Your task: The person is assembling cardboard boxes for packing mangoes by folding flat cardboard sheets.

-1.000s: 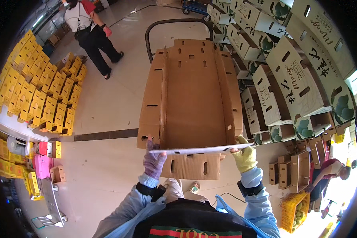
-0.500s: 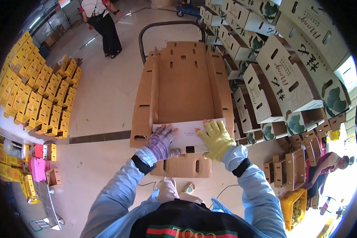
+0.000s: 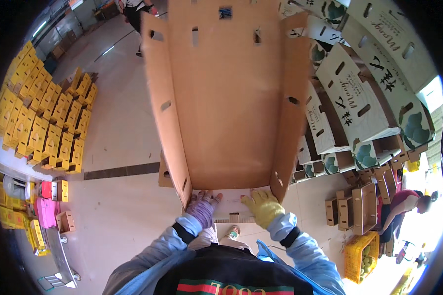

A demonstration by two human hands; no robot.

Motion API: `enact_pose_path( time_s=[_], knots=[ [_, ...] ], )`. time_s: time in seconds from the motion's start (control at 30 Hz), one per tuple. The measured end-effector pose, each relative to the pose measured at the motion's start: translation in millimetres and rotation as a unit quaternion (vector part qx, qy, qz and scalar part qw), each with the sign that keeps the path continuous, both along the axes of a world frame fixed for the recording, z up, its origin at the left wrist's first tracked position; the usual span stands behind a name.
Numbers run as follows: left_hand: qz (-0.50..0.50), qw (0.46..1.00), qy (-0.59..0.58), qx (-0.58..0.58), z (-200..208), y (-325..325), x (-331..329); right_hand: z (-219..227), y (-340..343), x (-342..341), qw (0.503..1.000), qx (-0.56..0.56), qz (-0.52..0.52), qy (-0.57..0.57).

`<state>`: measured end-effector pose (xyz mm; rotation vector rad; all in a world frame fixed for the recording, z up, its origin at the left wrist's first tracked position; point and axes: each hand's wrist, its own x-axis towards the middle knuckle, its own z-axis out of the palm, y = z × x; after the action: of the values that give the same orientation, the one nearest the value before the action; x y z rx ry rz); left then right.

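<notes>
A brown cardboard box (image 3: 226,108) stands tilted up in front of me, its far end raised and its two long side walls folded up. At its near end is a pale end flap (image 3: 227,202). My left hand (image 3: 201,210), in a purple fingerless glove, is closed over the left part of this flap, fingertips on the inner face. Gripping the right part is my right hand (image 3: 264,209), in a yellow-green fingerless glove. The thumbs are partly hidden. Behind the box, the edge of another flat cardboard piece (image 3: 165,173) shows at the left.
White printed boxes (image 3: 354,91) are stacked at the right, yellow boxes (image 3: 49,118) at the left. A yellow crate of green fruit (image 3: 354,255) and a bending person (image 3: 401,209) are at the lower right. A flat trolley (image 3: 56,255) stands lower left. Another person (image 3: 133,17) is far back.
The box has swung up from the cardboard stack, its far end rising toward me. Both hands moved slightly nearer my body with the flap. The far person has moved farther off.
</notes>
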<state>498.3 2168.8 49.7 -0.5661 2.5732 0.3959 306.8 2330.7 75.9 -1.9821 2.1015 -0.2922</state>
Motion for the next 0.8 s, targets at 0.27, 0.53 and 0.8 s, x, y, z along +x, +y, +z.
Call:
enact_pose_path(
  time_s=[0.27,0.53,0.8],
  knots=[
    [0.099,0.963,0.104,0.227,37,-87,-36,31,-20,8,0.979,-0.175,-0.108,-0.008],
    [0.179,0.971,0.156,0.012,51,-94,-168,17,-15,112,0.887,-0.159,0.171,-0.399],
    [-0.129,0.952,0.278,-0.001,15,3,-75,56,64,-1,0.95,-0.258,-0.146,-0.1]
  ],
)
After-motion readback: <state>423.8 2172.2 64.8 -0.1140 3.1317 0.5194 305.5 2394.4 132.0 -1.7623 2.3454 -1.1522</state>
